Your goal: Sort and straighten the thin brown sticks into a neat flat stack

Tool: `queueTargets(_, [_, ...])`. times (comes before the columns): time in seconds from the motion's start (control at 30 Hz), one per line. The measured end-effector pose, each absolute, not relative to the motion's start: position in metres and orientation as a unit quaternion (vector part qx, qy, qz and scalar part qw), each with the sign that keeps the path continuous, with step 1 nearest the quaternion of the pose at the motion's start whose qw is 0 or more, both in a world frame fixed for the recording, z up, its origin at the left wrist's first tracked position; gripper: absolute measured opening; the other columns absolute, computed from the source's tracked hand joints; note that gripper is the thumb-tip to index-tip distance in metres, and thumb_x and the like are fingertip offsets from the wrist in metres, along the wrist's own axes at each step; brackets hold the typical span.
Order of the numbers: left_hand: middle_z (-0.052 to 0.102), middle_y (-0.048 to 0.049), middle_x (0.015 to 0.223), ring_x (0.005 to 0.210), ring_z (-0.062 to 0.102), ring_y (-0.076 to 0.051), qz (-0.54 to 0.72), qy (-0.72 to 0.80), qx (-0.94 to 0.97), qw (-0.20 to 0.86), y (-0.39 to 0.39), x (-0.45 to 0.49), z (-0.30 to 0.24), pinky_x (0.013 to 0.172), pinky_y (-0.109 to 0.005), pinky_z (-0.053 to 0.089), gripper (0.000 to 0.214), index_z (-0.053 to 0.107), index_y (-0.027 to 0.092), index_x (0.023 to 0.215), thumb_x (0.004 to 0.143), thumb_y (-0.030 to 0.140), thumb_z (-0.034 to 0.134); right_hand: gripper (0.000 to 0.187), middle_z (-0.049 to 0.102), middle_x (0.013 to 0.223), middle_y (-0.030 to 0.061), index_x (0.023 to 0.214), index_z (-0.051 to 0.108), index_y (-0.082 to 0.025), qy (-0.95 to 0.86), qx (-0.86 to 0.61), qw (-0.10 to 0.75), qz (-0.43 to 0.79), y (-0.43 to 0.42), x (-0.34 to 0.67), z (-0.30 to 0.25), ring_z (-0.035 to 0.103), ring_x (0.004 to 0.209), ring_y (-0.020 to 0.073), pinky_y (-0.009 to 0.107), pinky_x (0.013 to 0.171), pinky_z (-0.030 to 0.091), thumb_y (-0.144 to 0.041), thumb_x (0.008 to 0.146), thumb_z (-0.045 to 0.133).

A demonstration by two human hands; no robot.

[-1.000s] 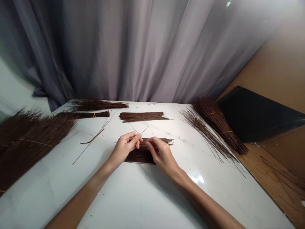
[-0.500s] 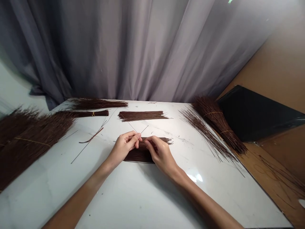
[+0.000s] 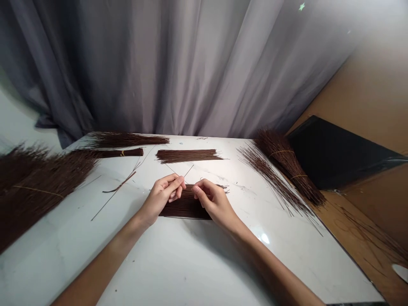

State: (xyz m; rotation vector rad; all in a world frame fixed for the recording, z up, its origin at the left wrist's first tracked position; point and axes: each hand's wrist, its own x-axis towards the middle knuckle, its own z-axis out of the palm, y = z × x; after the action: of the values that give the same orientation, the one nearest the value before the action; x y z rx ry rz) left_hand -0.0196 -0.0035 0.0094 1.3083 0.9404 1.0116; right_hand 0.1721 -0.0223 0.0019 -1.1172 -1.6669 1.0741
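My left hand [image 3: 161,197] is closed in a pinch on thin brown sticks [image 3: 190,169], whose ends cross just beyond the fingertips. Close beside it, my right hand [image 3: 215,199] is also pinched. Whatever lies between its thumb and finger is too small to make out. Below both hands lies a neat pile of dark brown sticks [image 3: 185,209], partly covered by them. A second, flatter pile of sticks [image 3: 191,155] rests just beyond, laid crosswise on the white marbled table [image 3: 153,263].
On the left are a large tied bundle [image 3: 47,191], a smaller banded bundle [image 3: 127,152] and a few loose twigs [image 3: 119,187]. Loose sticks [image 3: 274,178] and another tied bundle [image 3: 290,165] line the right edge, near a black panel [image 3: 338,153]. A grey curtain [image 3: 178,63] hangs behind.
The view has shifted slightly. My hands have drawn a little further apart, and the left still pinches the crossed sticks.
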Motion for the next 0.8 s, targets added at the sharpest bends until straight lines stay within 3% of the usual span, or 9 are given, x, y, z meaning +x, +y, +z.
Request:
queueTargets(0.23, [0.051, 0.0034, 0.058, 0.054, 0.032, -0.010, 0.286, 0.341, 0.632, 0.635, -0.012, -0.029, 0.025, 0.052, -0.024, 0.024, 0.035, 0.063, 0.017, 0.082, 0.099, 0.047, 0.058, 0.028, 0.057, 0.083, 0.0001, 0.093, 0.060, -0.018, -0.695, -0.368, 0.357, 0.504, -0.013, 0.195, 0.012, 0.049, 0.069, 0.0120, 0.025, 0.062, 0.042, -0.045, 0.100, 0.056])
queueTargets(0.43, [0.057, 0.0017, 0.063, 0.059, 0.041, -0.012, 0.128, 0.363, 0.736, 0.558, -0.018, -0.027, 0.028, 0.056, -0.025, 0.030, 0.036, 0.064, 0.018, 0.077, 0.098, 0.046, 0.056, 0.023, 0.061, 0.088, 0.0020, 0.091, 0.063, -0.018, -0.811, -0.340, 0.313, 0.360, -0.010, 0.215, 0.021, 0.052, 0.076, 0.0135, 0.026, 0.069, 0.041, -0.036, 0.103, 0.054])
queueTargets(0.6, [0.055, 0.0017, 0.064, 0.059, 0.042, -0.013, 0.234, 0.455, 0.735, 0.446, -0.011, -0.020, 0.008, 0.056, -0.026, 0.030, 0.042, 0.057, 0.019, 0.069, 0.100, 0.046, 0.051, 0.020, 0.062, 0.092, 0.0043, 0.094, 0.062, -0.020, -0.845, -0.368, 0.303, 0.241, -0.021, 0.209, 0.019, 0.055, 0.077, 0.0150, 0.028, 0.070, 0.043, -0.027, 0.105, 0.047])
queueTargets(0.8, [0.053, 0.0026, 0.062, 0.054, 0.035, -0.012, 0.331, 0.423, 0.638, 0.551, -0.007, -0.017, 0.006, 0.052, -0.025, 0.028, 0.036, 0.062, 0.018, 0.082, 0.099, 0.049, 0.054, 0.026, 0.063, 0.081, 0.0020, 0.087, 0.064, -0.019, -0.797, -0.362, 0.314, 0.368, -0.013, 0.213, 0.007, 0.053, 0.067, 0.0131, 0.026, 0.061, 0.044, -0.039, 0.101, 0.055])
